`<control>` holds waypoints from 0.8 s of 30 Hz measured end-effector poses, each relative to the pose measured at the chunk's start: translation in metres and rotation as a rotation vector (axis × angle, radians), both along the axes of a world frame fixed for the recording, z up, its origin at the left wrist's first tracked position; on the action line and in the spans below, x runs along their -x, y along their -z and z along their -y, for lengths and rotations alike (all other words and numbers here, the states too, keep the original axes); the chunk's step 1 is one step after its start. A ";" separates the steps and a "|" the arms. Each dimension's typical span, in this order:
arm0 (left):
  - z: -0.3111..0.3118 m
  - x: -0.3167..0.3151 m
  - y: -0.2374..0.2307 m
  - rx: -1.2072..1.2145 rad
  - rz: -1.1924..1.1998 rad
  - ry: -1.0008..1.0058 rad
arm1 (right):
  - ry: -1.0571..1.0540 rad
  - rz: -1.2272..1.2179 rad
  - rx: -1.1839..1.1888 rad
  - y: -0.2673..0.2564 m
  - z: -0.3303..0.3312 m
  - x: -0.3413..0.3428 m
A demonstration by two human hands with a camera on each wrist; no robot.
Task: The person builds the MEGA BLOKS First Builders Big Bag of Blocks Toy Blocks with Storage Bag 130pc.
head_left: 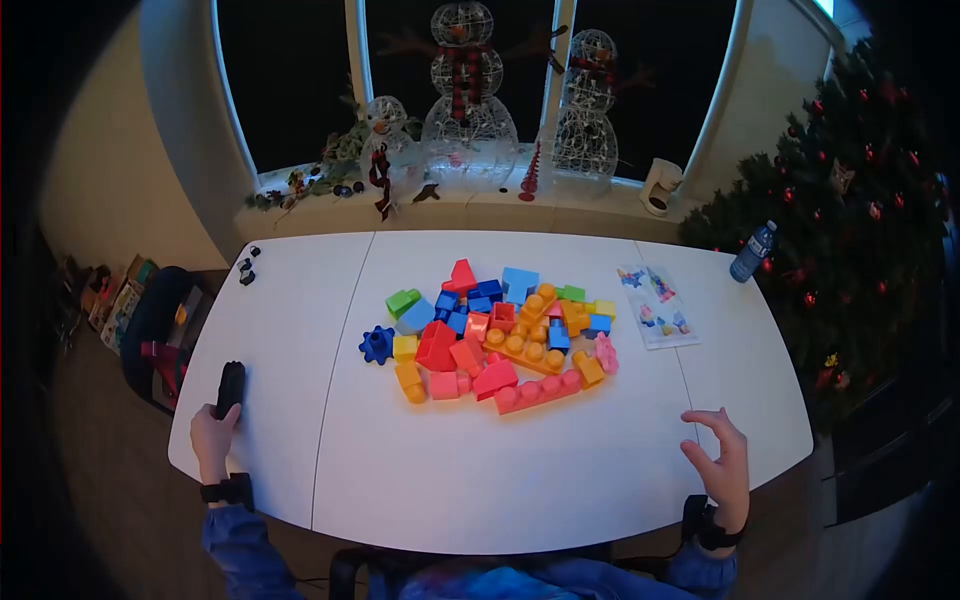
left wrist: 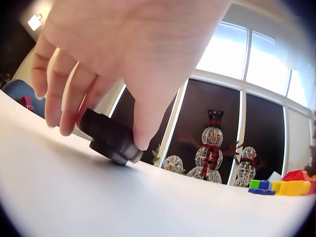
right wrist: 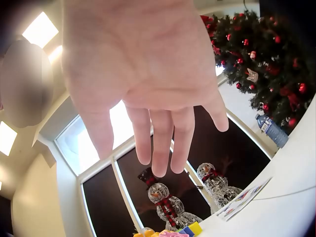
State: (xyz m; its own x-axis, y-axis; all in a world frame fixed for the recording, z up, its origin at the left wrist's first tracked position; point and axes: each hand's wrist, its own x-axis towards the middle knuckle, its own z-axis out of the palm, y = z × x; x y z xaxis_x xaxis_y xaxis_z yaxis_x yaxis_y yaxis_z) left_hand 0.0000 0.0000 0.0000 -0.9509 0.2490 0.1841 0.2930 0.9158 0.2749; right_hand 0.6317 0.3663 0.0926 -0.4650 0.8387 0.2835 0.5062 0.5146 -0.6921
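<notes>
My left hand (head_left: 212,440) holds a black object (head_left: 231,388) at the table's left side; in the left wrist view the thumb and fingers of the hand (left wrist: 118,64) pinch the black object (left wrist: 109,138), one end of it at the tabletop. My right hand (head_left: 724,468) hovers over the right part of the table, fingers apart and holding nothing; the right wrist view shows the hand (right wrist: 153,89) with its fingers extended. A pile of colourful toy bricks (head_left: 500,345) lies mid-table, between the hands and farther back.
A printed sheet (head_left: 660,308) lies right of the bricks, with a water bottle (head_left: 753,252) at the back right edge. Small dark items (head_left: 247,268) sit at the back left. Beyond the white table (head_left: 440,480) are wire snowmen on a sill and a decorated tree (head_left: 850,200).
</notes>
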 end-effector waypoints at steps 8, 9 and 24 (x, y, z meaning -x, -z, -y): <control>-0.013 -0.035 -0.025 -0.167 -0.178 0.208 | -0.036 0.053 -0.001 0.000 -0.001 0.009; -0.026 -0.056 -0.043 -0.244 -0.149 0.236 | -0.037 0.057 -0.012 0.001 -0.002 0.010; -0.153 -0.211 -0.099 -0.473 0.032 1.031 | -0.214 0.029 -0.184 0.002 0.015 0.064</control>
State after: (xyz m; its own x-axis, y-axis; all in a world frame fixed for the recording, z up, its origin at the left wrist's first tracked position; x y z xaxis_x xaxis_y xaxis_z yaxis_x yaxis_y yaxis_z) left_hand 0.2111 0.1527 0.0991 -0.3383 0.8279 0.4474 0.8342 0.0438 0.5498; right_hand 0.5678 0.3517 0.0902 -0.6359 0.6564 0.4058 0.3907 0.7273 -0.5643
